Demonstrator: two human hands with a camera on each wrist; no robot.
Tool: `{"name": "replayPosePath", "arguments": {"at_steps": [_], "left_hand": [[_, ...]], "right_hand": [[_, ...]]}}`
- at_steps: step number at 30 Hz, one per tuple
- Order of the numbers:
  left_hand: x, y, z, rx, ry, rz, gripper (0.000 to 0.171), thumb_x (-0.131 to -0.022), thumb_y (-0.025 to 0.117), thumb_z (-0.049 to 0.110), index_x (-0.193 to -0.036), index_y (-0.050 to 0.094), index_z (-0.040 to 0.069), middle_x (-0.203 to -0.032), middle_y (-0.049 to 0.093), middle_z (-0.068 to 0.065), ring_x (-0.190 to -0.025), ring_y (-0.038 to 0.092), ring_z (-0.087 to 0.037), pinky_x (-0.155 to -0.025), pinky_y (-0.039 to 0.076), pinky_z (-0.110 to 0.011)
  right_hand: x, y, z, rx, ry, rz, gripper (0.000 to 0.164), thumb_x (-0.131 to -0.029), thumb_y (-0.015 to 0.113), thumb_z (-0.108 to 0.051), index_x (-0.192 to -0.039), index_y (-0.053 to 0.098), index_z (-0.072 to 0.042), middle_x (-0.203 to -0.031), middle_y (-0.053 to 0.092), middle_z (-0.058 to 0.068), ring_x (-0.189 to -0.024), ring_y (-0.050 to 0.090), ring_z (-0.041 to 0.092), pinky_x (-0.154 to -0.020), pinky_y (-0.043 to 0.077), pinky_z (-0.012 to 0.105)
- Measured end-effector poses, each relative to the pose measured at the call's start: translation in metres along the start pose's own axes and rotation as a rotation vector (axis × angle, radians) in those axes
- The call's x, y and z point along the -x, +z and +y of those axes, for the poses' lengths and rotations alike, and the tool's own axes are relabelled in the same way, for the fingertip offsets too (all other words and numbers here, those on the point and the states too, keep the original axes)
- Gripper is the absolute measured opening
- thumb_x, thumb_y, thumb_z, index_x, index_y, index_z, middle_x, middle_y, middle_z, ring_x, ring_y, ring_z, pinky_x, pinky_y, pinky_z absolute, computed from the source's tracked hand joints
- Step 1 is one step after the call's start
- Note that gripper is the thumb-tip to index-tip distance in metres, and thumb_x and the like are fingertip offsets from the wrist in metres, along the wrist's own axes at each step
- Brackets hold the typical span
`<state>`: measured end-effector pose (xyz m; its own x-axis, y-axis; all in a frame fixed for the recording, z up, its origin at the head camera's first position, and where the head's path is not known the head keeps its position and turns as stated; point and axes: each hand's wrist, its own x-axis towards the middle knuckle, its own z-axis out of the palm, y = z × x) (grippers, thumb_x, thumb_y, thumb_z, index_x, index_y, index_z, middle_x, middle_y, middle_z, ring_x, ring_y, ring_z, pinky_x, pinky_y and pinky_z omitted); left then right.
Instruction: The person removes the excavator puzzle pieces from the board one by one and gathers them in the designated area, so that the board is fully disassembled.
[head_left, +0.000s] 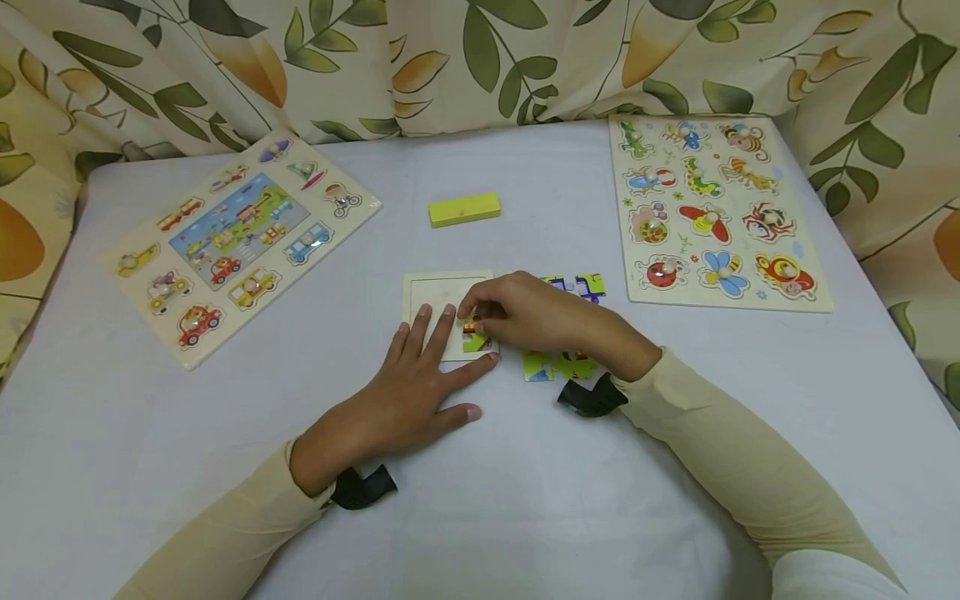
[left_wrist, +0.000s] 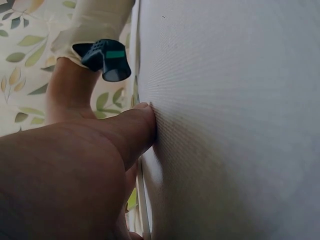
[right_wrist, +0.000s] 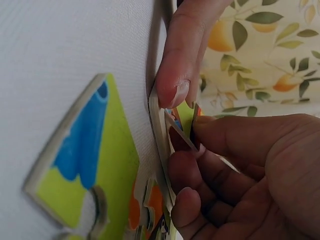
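A pale square puzzle frame [head_left: 420,292] lies at the middle of the table. My left hand [head_left: 412,392] is spread over its near left part, fingers straight, with the index fingertip by its near right corner. Between thumb and fingers my right hand [head_left: 536,312] pinches a green puzzle piece [head_left: 474,340] at the frame's right side; in the right wrist view that piece is tilted against the frame's edge. Loose puzzle pieces [head_left: 538,367] lie right of the frame, some partly hidden under my right hand. The left wrist view shows my left thumb [left_wrist: 135,127] against the white cloth.
A yellow block [head_left: 465,209] lies beyond the frame. At the left is a vehicle peg puzzle board [head_left: 187,350], and at the right an insect peg puzzle board [head_left: 806,298]. A leaf-patterned curtain [head_left: 450,67] hangs along the table's far edge.
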<state>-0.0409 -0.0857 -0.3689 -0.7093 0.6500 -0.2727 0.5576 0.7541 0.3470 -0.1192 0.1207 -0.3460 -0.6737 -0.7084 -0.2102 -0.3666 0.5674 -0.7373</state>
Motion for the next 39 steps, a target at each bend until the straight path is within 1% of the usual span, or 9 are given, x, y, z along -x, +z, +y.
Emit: {"name": "replayPosePath", "arguments": {"at_steps": [4,9,14,17,20,24,27,32,39], "left_hand": [[0.0,0.0,0.0,-0.007,0.002,0.002,0.06,-0.096,0.052,0.053,-0.151,0.034,0.037,-0.159,-0.011,-0.021,-0.142,-0.019,-0.044,-0.11,0.0,-0.061],[0.0,0.0,-0.001,-0.011,0.01,0.011,0.06,-0.096,0.052,0.053,-0.151,0.035,0.037,-0.159,-0.01,-0.022,-0.142,-0.018,-0.044,-0.11,0.001,-0.062],[0.0,0.0,-0.001,-0.006,0.009,0.016,0.06,-0.096,0.052,0.053,-0.151,0.035,0.037,-0.159,-0.009,-0.022,-0.142,-0.018,-0.044,-0.11,0.001,-0.061],[0.001,0.001,-0.001,-0.011,0.011,0.021,0.06,-0.096,0.052,0.052,-0.151,0.035,0.036,-0.159,-0.009,-0.023,-0.142,-0.017,-0.044,-0.11,0.001,-0.062],[0.001,0.001,-0.002,-0.013,0.011,0.023,0.06,-0.097,0.052,0.053,-0.151,0.035,0.036,-0.159,-0.01,-0.023,-0.142,-0.017,-0.044,-0.11,0.002,-0.062],[0.001,0.001,-0.002,-0.006,0.006,0.018,0.06,-0.097,0.051,0.053,-0.151,0.035,0.036,-0.159,-0.011,-0.022,-0.142,-0.018,-0.044,-0.11,0.001,-0.061],[0.001,0.001,-0.002,-0.001,0.001,0.016,0.059,-0.097,0.051,0.053,-0.151,0.035,0.036,-0.159,-0.012,-0.022,-0.142,-0.019,-0.043,-0.11,0.0,-0.061],[0.001,0.001,-0.001,0.009,-0.002,0.019,0.059,-0.096,0.052,0.053,-0.151,0.036,0.036,-0.159,-0.011,-0.022,-0.142,-0.019,-0.043,-0.11,0.0,-0.061],[0.0,0.003,-0.001,0.012,0.001,0.021,0.059,-0.096,0.053,0.053,-0.151,0.036,0.037,-0.159,-0.012,-0.021,-0.142,-0.019,-0.042,-0.11,-0.001,-0.061]], "right_hand": [[0.0,-0.001,0.003,-0.012,-0.011,0.006,0.011,-0.093,0.065,-0.007,-0.101,0.07,-0.011,-0.086,0.067,-0.004,-0.077,0.058,0.013,-0.073,0.047,0.03],[0.002,-0.003,0.004,-0.025,-0.022,0.016,0.011,-0.093,0.064,-0.007,-0.098,0.072,-0.014,-0.086,0.067,-0.005,-0.074,0.057,0.013,-0.068,0.048,0.03],[0.006,-0.006,0.004,-0.038,-0.001,0.049,0.013,-0.093,0.063,-0.006,-0.099,0.072,-0.015,-0.087,0.067,-0.006,-0.068,0.056,0.014,-0.062,0.047,0.031],[0.008,-0.008,0.005,-0.055,0.002,0.057,0.013,-0.093,0.063,-0.006,-0.098,0.072,-0.014,-0.086,0.067,-0.004,-0.062,0.055,0.015,-0.06,0.047,0.032],[0.011,-0.01,0.008,-0.06,0.001,0.059,0.013,-0.093,0.064,-0.005,-0.098,0.072,-0.014,-0.085,0.067,-0.004,-0.064,0.056,0.015,-0.062,0.048,0.032],[0.014,-0.012,0.012,-0.063,-0.01,0.068,0.013,-0.092,0.064,-0.004,-0.097,0.072,-0.013,-0.086,0.067,-0.004,-0.073,0.058,0.015,-0.069,0.048,0.032],[0.017,-0.013,0.015,-0.077,-0.024,0.074,0.013,-0.092,0.064,-0.003,-0.097,0.071,-0.012,-0.086,0.067,-0.004,-0.074,0.059,0.015,-0.071,0.049,0.032],[0.023,-0.016,0.017,-0.084,-0.023,0.086,0.013,-0.092,0.063,-0.002,-0.096,0.071,-0.011,-0.083,0.067,-0.003,-0.071,0.06,0.014,-0.068,0.049,0.031],[0.038,-0.02,0.023,-0.041,0.005,0.132,0.012,-0.09,0.065,-0.001,-0.095,0.072,-0.009,-0.087,0.069,-0.004,-0.075,0.058,0.014,-0.069,0.049,0.029]]}}
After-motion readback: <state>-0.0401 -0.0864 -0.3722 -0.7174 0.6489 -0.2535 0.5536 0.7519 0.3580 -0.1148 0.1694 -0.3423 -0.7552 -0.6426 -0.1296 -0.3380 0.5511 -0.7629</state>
